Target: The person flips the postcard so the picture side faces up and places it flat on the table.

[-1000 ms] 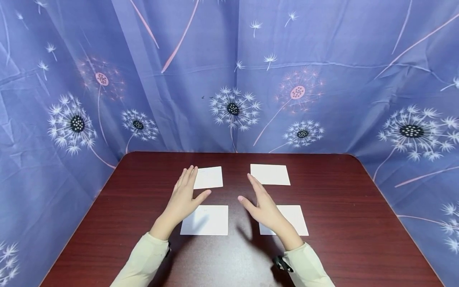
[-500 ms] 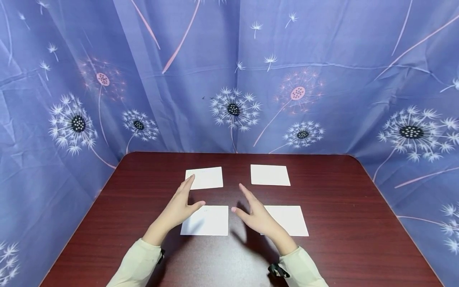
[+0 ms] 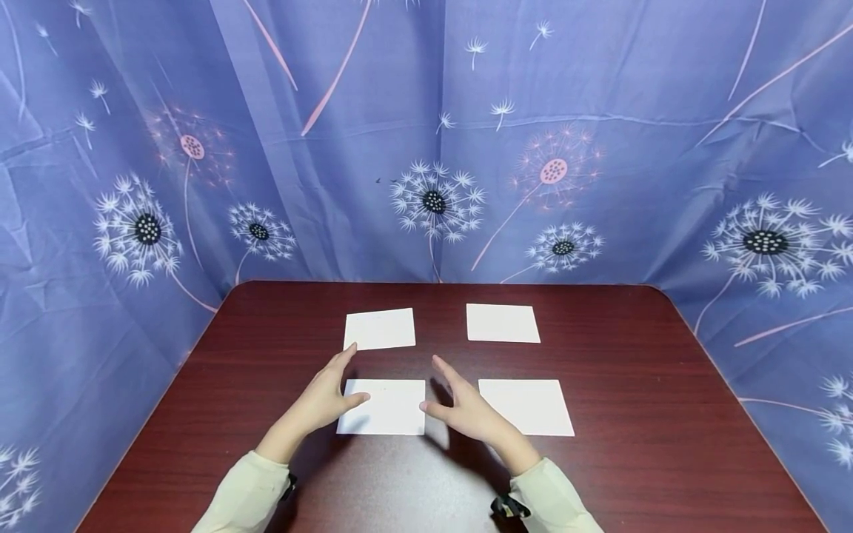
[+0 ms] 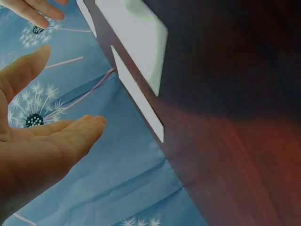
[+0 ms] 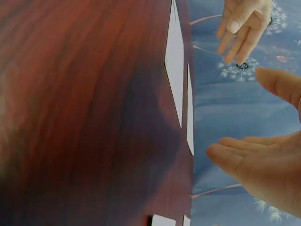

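My left hand [image 3: 322, 394] hovers above the table with straight fingers and the thumb held apart, holding nothing. In the head view it overlaps the left edge of the near left white card [image 3: 393, 414], and its fingertips reach the corner of the far left white card [image 3: 380, 329]. Facing it, my right hand [image 3: 469, 407] is also raised, fingers extended, palm turned inward, holding nothing. It lies between the near left card and the near right white card [image 3: 533, 407]. A far right white card [image 3: 503, 323] lies beyond. The left wrist view shows the left palm [image 4: 42, 155] off the tabletop.
The four-cornered dark red wooden table [image 3: 666, 414] carries the cards laid flat in two rows. Behind it and at both sides hangs a blue curtain [image 3: 346, 192] with a dandelion print. Both hands cast shadows on the wood.
Both hands have drawn back toward the near side of the table, the left moving slightly left and the right slightly left. The cards have stayed in place.
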`<state>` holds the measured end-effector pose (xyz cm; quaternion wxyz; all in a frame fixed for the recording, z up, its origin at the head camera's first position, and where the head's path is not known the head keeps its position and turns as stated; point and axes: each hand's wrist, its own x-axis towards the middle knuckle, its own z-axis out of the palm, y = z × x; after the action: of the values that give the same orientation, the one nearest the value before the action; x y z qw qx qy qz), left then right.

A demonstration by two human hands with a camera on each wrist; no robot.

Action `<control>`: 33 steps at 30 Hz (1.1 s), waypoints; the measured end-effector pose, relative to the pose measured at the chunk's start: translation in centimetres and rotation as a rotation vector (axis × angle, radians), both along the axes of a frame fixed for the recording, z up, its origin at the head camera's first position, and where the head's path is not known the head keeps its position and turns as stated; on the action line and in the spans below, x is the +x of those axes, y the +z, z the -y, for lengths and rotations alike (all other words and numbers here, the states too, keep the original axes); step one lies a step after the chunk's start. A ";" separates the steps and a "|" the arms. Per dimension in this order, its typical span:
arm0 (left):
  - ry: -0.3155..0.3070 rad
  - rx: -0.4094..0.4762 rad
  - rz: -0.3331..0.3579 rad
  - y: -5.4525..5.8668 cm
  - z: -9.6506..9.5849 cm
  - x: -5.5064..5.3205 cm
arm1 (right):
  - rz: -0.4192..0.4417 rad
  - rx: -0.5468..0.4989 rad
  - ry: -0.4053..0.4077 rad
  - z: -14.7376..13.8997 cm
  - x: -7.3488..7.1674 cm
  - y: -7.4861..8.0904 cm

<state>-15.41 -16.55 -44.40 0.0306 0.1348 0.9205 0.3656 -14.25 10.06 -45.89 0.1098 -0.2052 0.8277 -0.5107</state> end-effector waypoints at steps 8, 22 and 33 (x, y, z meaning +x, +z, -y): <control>0.025 0.011 0.050 -0.7 0.4 0.8 | 0.044 -0.040 0.010 0.7 0.2 -0.4; 0.060 0.067 0.155 -1.5 0.7 1.8 | 0.227 -0.132 -0.040 1.5 1.1 -0.9; 0.113 0.142 0.229 -2.0 0.4 2.1 | 0.306 -0.187 -0.046 2.0 1.3 -0.7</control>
<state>-13.27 -16.96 -46.41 0.1050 0.0421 0.8889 0.4439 -12.95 8.10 -46.57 0.2030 -0.1155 0.7547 -0.6131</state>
